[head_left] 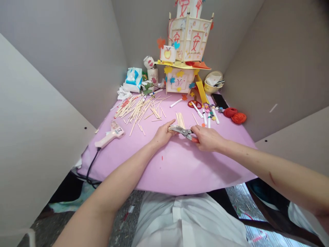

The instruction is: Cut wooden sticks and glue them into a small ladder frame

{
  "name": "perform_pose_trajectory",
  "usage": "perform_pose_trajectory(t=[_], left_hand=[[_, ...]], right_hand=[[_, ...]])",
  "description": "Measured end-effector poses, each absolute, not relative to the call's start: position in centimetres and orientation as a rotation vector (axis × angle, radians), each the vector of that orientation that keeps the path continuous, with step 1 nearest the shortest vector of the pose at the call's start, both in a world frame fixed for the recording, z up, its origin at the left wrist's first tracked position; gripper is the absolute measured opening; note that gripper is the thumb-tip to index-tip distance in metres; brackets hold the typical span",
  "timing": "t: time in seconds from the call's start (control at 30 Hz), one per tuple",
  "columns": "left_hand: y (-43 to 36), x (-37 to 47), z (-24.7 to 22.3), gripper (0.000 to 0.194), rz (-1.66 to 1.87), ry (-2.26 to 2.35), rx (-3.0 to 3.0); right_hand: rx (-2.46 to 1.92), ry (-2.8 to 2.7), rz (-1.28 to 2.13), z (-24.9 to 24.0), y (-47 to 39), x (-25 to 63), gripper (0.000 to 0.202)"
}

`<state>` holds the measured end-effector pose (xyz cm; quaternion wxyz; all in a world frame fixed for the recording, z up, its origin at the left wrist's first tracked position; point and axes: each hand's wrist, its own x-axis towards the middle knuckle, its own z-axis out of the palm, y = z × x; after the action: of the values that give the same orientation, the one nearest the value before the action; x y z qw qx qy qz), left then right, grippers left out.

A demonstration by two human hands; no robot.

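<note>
"Pruners (183,132) sat mid-frame; how were they held?"

"The right hand (208,139) gripped the handles; the left hand (163,134) curled by the blades (178,128), its hold unclear. Slow squeezing, skin clear of them, seemed wisest."

"Anything crowding?"

"Sticks (180,120) just beyond, markers (197,110) right of centre. The glue gun (110,136) lay left, out of the way."
</note>
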<state>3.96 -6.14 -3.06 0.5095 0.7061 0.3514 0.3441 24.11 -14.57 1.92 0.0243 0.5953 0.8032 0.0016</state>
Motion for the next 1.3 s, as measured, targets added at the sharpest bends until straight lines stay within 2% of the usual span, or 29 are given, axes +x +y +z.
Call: perform_pose_trajectory(t=[0.13,0.37,0.8,0.9,1.1,1.3], left_hand=[[-6.3,4.1,-3.0,0.07,0.801,0.823,1.55],[-5.9,4.0,-3.8,0.069,0.814,0.738,1.536],[-5.8,3.8,-3.3,0.066,0.795,0.764,1.546],[-6.0,3.9,-2.8,0.062,0.792,0.794,1.556],[-6.3,4.1,-2.5,0.041,0.779,0.79,1.54],[-6.5,4.0,-2.2,0.035,0.755,0.806,1.515]], right_hand=[[1.919,2.42,-0.046,2.1,-14.8,24.0,0.015],[2.182,2.52,-0.205,3.0,-15.0,24.7,0.014],[2.401,2.437,-0.364,0.8,-16.6,27.3,0.018],[2.41,2.451,-0.376,0.5,-17.0,27.1,0.019],[2.34,2.577,-0.324,0.2,-17.5,26.3,0.02],[2.291,2.666,-0.326,0.1,-17.3,26.0,0.025]])
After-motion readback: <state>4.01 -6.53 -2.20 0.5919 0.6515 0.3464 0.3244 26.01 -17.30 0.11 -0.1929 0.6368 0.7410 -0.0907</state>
